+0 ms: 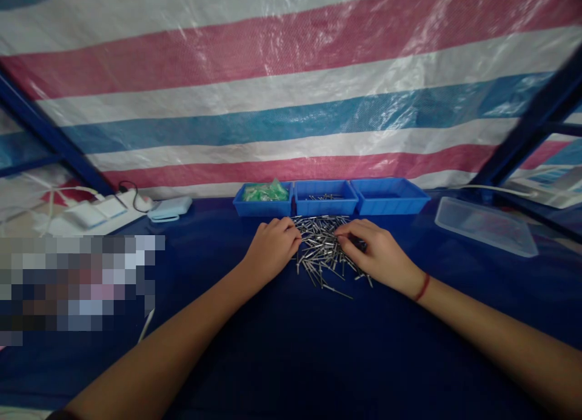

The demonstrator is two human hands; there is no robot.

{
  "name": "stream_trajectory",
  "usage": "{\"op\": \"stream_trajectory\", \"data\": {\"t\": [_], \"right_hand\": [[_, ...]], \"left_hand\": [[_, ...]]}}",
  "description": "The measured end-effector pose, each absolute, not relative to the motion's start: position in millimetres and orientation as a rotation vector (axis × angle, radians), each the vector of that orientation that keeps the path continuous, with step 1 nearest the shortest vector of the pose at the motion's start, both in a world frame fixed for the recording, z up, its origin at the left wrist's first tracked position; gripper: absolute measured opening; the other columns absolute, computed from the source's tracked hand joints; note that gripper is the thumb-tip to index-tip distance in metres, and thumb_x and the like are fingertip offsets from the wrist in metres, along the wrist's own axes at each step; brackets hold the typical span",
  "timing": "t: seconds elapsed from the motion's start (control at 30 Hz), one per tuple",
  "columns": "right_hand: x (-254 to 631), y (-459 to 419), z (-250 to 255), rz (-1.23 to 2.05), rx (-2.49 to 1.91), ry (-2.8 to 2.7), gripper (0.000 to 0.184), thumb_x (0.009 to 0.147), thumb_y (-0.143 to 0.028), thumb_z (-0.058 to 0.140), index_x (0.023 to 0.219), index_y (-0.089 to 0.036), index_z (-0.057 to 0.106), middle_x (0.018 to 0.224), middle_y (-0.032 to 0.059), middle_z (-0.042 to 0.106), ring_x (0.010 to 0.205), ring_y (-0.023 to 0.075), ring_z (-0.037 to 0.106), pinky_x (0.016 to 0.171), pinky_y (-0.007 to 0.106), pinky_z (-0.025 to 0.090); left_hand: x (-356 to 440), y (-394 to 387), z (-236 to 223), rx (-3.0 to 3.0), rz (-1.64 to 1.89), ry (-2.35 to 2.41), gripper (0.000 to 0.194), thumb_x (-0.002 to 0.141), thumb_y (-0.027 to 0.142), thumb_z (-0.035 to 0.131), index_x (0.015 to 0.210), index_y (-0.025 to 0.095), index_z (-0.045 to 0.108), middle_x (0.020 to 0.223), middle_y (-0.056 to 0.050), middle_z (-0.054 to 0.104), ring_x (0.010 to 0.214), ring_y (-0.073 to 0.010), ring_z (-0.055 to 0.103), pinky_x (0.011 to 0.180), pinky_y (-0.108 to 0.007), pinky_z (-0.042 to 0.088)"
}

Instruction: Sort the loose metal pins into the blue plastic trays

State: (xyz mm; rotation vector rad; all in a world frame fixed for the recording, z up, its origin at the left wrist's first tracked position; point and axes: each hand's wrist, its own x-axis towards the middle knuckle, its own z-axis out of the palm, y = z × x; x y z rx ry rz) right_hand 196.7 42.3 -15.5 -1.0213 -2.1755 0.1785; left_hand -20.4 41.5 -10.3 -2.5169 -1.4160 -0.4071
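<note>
The pins (322,247) lie heaped between my hands, on the near side of the middle bin (326,207), long axes pointing every way. My left hand (271,248) sits at their left edge, fingers curled. My right hand (382,253), nearer their middle, reaches in from the right, fingertips almost together. I cannot tell whether either grips a pin.

Left hand (271,250): hidden on palm side
Right hand (382,256): too small between thumb and finger to read
Metal pins (324,244): partly covered, too jumbled to count
Pixelated patch (77,286): blurred beyond naming
Striped sheet (291,126): cut off by top edge
</note>
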Motion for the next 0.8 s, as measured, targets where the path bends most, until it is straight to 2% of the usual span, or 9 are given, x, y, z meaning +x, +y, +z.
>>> {"op": "stream_trajectory", "data": {"t": [0.23, 0.43, 0.63, 0.8], "right_hand": [[197.4, 41.9, -13.8, 0.15, -1.011, -2.176, 0.014, 0.085, -0.02, 0.05, 0.084, -0.018, 0.064, 0.085, 0.0056, 0.068, 0.082, 0.0205, 0.06, 0.076, 0.038, 0.045], [192.9, 26.0, -5.4, 0.109, -0.934, -2.233, 0.02, 0.086, -0.029, 0.053, 0.1, -0.018, 0.062, 0.094, 0.0068, 0.066, 0.089, 0.0212, 0.057, 0.079, 0.037, 0.043], [189.0, 17.6, -0.8, 0.052, -0.898, -2.339, 0.017, 0.089, -0.025, 0.048, 0.086, -0.018, 0.064, 0.087, 0.0052, 0.065, 0.082, 0.0191, 0.055, 0.075, 0.035, 0.04], [188.2, 15.5, -0.1, 0.175, -0.858, -2.282, 0.015, 0.089, -0.023, 0.05, 0.085, -0.018, 0.063, 0.085, 0.0039, 0.065, 0.08, 0.0171, 0.056, 0.075, 0.034, 0.04]], "left_hand": [[-20.6, 33.2, -6.4, -2.55, -0.537, -1.41, 0.015, 0.089, 0.022, 0.047, 0.087, 0.018, 0.061, 0.094, -0.004, 0.061, 0.083, -0.0189, 0.054, 0.07, -0.032, 0.039], [-12.6, 18.4, 7.6, -2.642, -0.643, -1.223, 0.016, 0.091, 0.024, 0.045, 0.093, 0.018, 0.059, 0.099, -0.003, 0.06, 0.086, -0.0181, 0.054, 0.074, -0.032, 0.039], [-5.1, 9.3, 11.3, -2.706, -0.748, -1.207, 0.014, 0.092, 0.023, 0.044, 0.093, 0.018, 0.058, 0.099, -0.003, 0.061, 0.089, -0.0185, 0.056, 0.076, -0.034, 0.04], [-4.1, 10.3, 8.1, -2.866, -1.095, -1.32, 0.01, 0.09, 0.022, 0.048, 0.092, 0.018, 0.058, 0.092, -0.002, 0.06, 0.086, -0.0151, 0.057, 0.077, -0.03, 0.044]]}}
